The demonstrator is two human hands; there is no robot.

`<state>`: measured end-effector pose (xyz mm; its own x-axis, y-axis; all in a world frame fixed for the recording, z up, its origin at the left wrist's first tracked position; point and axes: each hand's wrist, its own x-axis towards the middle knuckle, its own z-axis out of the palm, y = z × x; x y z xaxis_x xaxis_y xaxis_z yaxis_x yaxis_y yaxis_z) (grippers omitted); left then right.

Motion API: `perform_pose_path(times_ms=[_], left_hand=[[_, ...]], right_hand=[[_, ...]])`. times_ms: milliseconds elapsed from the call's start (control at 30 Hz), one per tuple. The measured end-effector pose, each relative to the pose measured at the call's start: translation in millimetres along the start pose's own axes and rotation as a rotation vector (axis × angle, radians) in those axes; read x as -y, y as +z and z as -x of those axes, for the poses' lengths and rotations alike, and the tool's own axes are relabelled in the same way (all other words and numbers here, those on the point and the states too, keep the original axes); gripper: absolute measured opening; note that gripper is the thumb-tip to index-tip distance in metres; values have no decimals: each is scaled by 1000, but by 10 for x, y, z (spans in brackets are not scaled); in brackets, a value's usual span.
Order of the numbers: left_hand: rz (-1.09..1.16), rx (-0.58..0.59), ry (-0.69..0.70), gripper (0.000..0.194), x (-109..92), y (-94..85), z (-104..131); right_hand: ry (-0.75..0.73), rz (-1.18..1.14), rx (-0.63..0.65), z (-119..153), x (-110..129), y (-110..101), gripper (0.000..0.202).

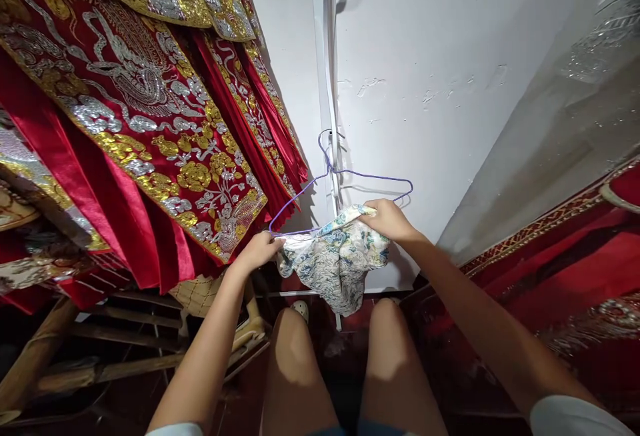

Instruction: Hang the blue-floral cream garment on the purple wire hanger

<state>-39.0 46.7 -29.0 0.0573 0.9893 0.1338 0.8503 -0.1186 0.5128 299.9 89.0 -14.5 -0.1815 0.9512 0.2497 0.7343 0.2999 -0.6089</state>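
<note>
A purple wire hanger (373, 175) hangs by its hook near a thin white upright pole. Over its lower bar lies a white garment (337, 266) with a blue and yellow floral print, bunched and hanging down. My left hand (260, 249) pinches the garment's left edge, close to the hanger's left corner. At the garment's upper right, my right hand (387, 219) grips the folded edge, below the hanger's right arm. Whether the fingers also touch the wire cannot be made out.
Red embroidered cloths (200, 156) hang on the left, above a wooden chair frame (135, 329). A white wall (425, 76) stands ahead behind the white pole (327, 43). Red fabric with gold trim (560, 276) fills the right side. My knees are below.
</note>
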Motion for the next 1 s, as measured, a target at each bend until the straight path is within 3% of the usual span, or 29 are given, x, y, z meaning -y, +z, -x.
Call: perform_pose_path(times_ms=[100,200,400,500,600,767,900,1000], left_hand=[[-5,-94,14,21,-9,-21,-1],[13,-162,117,28,-61,-39,79],[-40,-110,167,24,-44,-14,334],[-31,-182,143,21,-45,-43,399],[16,-267,160,20,-156,-108,381],[91,-311,342,18,-517,-184,128],[240,-338,354,28,-665,-234,-133],[366,-237,339,32,-646,-287,-237]], right_hand=[[19,-5,13,5,5,24,15],[16,41,-13,-2,-9,40,15],[6,28,-4,-23,-32,96,14],[-13,-1,10,-17,-24,95,13],[-6,-23,40,-16,-16,59,17],[-15,-131,125,62,19,23,19],[-84,-141,26,201,-10,1,21],[-74,-146,-234,209,-156,-93,47]])
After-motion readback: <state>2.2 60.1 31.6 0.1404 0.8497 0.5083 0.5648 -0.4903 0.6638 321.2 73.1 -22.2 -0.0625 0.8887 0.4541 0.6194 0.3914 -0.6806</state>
